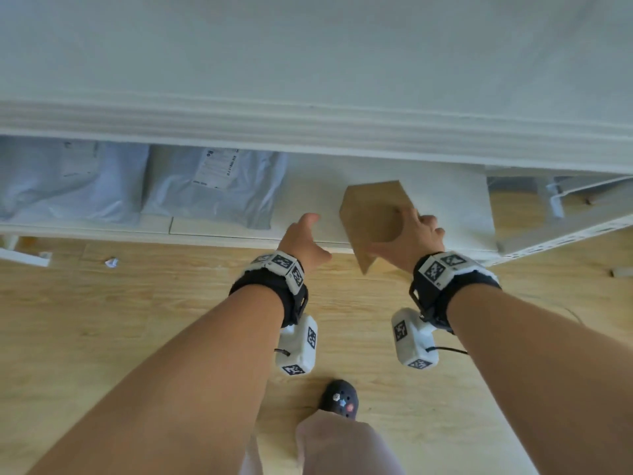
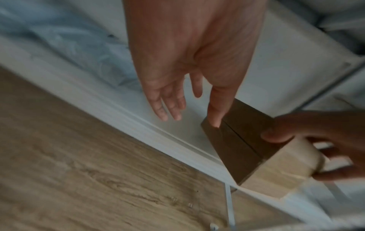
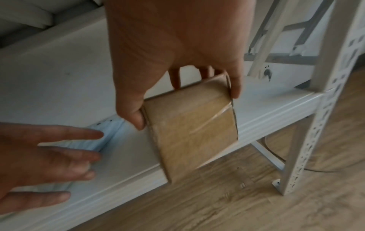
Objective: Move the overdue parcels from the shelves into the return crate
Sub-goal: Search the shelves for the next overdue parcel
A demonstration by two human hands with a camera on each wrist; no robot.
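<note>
From my remote seat this looks like a small parcel storeroom or pickup point. I see white boltless metal shelving with perforated uprights, standing on a light wood-look floor. Grey poly mailer bags with printed shipping labels lie on the low shelf, beside a taped brown cardboard parcel.

Box on shelf, R of mailers
</note>
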